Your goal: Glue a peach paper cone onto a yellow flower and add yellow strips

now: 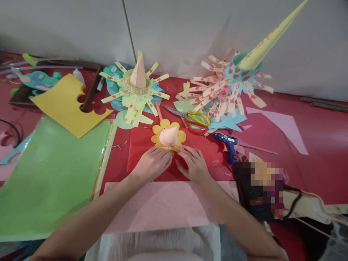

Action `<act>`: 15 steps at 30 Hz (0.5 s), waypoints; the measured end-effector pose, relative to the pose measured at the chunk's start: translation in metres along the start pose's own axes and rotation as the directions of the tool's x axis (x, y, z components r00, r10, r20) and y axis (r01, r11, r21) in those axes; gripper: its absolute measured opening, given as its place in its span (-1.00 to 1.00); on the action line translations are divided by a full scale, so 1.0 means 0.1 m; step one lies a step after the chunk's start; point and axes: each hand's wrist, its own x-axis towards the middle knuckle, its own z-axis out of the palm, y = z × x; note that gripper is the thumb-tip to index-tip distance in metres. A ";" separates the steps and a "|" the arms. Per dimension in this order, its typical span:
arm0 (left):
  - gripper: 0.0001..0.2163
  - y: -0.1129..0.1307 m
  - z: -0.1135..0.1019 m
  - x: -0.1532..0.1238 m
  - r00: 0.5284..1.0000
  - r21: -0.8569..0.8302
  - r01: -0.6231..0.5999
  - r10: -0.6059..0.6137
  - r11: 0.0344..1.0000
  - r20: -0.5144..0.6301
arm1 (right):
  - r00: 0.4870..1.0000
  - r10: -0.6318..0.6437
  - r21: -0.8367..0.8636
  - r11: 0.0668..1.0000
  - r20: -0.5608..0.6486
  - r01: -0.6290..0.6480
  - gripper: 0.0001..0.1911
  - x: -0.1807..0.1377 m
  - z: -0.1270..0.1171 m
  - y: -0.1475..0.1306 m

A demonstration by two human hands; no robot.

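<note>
Yellow paper flower lying at centre, over the far part of a red sheet. Pale pink cone sitting within its petals, tip leaning up and to the right. Flower itself roundish, showing no long axis; the cone is giving the only direction.

Key relation: flower lying straight beyond both hands, their fingertips meeting its near rim. Neither hand clearly nearer.

Left hand coming in from the near left, fingers bunched and curling at the rim; cannot tell whether it is pinching paper. Right hand facing it from the near right, fingertips touching the rim, thumb standing apart, grip part-open, no firm hold showing.

Further out: scissors lying beyond and to the right, glue gun resting right of the right hand, both on the red counter.
</note>
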 end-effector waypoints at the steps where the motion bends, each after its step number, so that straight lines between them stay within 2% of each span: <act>1: -0.82 0.00 0.00 0.00 1.000 0.000 0.005 -0.005 1.000 0.000 | 1.000 0.013 -0.005 1.000 -0.005 -0.013 -0.70 0.00 0.00 0.00; 15: -0.80 0.00 0.00 0.00 1.000 0.004 0.014 -0.014 1.000 0.009 | 0.996 0.094 0.016 0.995 -0.007 -0.094 -0.64 0.00 0.02 0.02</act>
